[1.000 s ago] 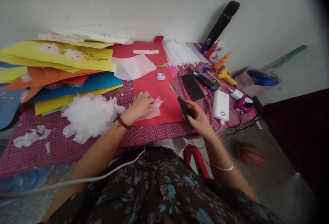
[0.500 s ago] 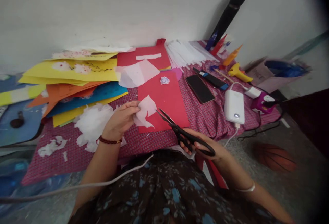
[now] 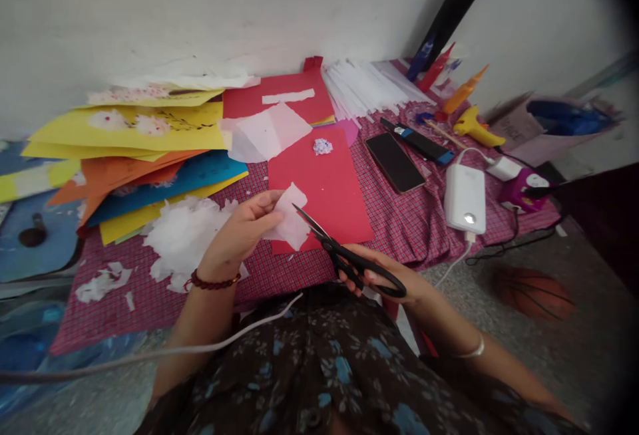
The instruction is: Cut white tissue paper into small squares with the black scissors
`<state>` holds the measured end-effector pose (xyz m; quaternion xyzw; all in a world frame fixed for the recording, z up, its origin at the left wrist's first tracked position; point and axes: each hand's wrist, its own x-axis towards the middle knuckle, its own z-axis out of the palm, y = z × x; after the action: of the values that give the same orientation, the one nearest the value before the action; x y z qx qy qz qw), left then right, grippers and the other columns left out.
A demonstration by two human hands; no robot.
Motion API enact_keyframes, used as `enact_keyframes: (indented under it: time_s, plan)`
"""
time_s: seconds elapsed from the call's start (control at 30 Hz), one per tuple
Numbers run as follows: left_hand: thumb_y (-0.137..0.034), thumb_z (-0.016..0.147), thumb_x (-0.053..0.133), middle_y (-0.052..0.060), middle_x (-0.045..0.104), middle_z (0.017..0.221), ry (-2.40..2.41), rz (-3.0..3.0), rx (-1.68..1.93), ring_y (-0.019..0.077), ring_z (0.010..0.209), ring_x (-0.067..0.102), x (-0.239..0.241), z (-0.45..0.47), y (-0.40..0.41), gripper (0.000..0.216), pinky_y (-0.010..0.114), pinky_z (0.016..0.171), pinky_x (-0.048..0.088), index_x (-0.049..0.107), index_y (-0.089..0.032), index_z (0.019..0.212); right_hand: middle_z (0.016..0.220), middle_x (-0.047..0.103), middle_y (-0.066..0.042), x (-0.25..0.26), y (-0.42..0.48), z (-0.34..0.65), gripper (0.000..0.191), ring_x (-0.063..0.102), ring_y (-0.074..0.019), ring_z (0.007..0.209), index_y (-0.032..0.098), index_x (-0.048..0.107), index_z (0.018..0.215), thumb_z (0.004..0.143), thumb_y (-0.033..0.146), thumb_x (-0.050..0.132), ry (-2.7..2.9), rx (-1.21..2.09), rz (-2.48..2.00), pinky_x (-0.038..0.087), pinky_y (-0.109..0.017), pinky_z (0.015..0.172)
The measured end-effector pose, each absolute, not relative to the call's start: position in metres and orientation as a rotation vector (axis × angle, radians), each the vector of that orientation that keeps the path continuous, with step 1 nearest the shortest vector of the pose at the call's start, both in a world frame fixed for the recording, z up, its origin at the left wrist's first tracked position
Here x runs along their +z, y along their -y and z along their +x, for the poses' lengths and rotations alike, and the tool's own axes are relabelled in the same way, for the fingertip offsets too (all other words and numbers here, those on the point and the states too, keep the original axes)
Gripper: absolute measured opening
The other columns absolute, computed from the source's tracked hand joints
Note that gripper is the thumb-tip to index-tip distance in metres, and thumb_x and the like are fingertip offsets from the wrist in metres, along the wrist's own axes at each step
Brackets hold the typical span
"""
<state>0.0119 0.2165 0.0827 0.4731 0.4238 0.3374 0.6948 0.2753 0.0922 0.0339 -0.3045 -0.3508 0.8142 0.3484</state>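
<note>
Between thumb and fingers, my left hand point(image 3: 252, 222) pinches a small piece of white tissue paper point(image 3: 293, 225) above the red sheet point(image 3: 329, 189). My right hand point(image 3: 382, 269) grips black-handled scissors point(image 3: 344, 252) by their loops. Their blades lie over the tissue paper's right side, pointing up and left; whether they are cutting I cannot tell. A small white-and-purple speckled cluster point(image 3: 322, 147) sits on the red sheet. Left of my left hand is a heap of white tissue scraps point(image 3: 182, 235).
Coloured cards point(image 3: 164, 132) are stacked at the back left. White strips point(image 3: 369, 89) lie by the wall. To the right are a phone point(image 3: 394, 162), a box cutter point(image 3: 419, 142), a yellow glue gun point(image 3: 478, 128) and a white power bank point(image 3: 465, 199). A cable point(image 3: 200, 355) crosses before me.
The scissors have moved left, bringing their blades over the tissue paper, and look more closed. The tissue paper has turned in my left hand. The view has shifted slightly.
</note>
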Motion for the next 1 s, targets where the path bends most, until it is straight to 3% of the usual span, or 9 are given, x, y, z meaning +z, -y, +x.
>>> enact_keyframes:
  time_s: [0.1, 0.3, 0.6, 0.8, 1.0]
  plan:
    - [-0.027, 0.07, 0.085, 0.006, 0.078, 0.095, -0.93, 1.014, 0.728, 0.0164, 0.08, 0.072, 0.079, 0.013, -0.215, 0.043, 0.028, 0.075, 0.058, 0.069, -0.017, 0.11, 0.097, 0.063, -0.004, 0.036, -0.096, 0.274, 0.069, 0.06, -0.0124, 0.078, 0.019, 0.06, 0.133, 0.08, 0.057, 0.082, 0.908, 2.078, -0.796, 0.049, -0.022, 0.064]
    - [-0.03, 0.068, 0.085, 0.003, 0.075, 0.08, -0.993, 0.993, 0.642, 0.0128, 0.064, 0.065, 0.076, 0.014, -0.215, 0.026, 0.024, 0.061, 0.053, 0.073, -0.014, 0.086, 0.095, 0.063, -0.003, 0.033, -0.101, 0.274, 0.066, 0.059, -0.0109, 0.073, 0.019, 0.062, 0.131, 0.081, 0.057, 0.081, 0.952, 2.052, -0.813, 0.047, -0.021, 0.061]
    - [-0.034, 0.068, 0.083, 0.003, 0.072, 0.071, -0.975, 0.968, 0.519, 0.0121, 0.056, 0.06, 0.075, 0.014, -0.216, 0.024, 0.022, 0.052, 0.045, 0.076, -0.014, 0.08, 0.094, 0.064, -0.004, 0.035, -0.113, 0.28, 0.066, 0.059, -0.0103, 0.069, 0.018, 0.062, 0.132, 0.082, 0.057, 0.08, 0.973, 2.073, -0.8, 0.047, -0.021, 0.058]
    - [-0.036, 0.072, 0.077, 0.0, 0.065, 0.059, -1.02, 0.99, 0.574, 0.0103, 0.05, 0.054, 0.073, 0.018, -0.221, 0.022, 0.021, 0.048, 0.04, 0.07, -0.016, 0.068, 0.096, 0.064, -0.004, 0.03, -0.118, 0.285, 0.065, 0.059, -0.0093, 0.07, 0.02, 0.062, 0.136, 0.084, 0.054, 0.08, 1.033, 2.051, -0.824, 0.046, -0.019, 0.058]
    - [-0.036, 0.074, 0.075, 0.0, 0.063, 0.058, -1.08, 1.006, 0.624, 0.0098, 0.048, 0.051, 0.072, 0.017, -0.222, 0.021, 0.021, 0.045, 0.036, 0.07, -0.017, 0.069, 0.097, 0.063, -0.004, 0.028, -0.121, 0.283, 0.068, 0.058, -0.01, 0.071, 0.022, 0.06, 0.138, 0.082, 0.053, 0.082, 1.065, 2.058, -0.886, 0.048, -0.021, 0.059]
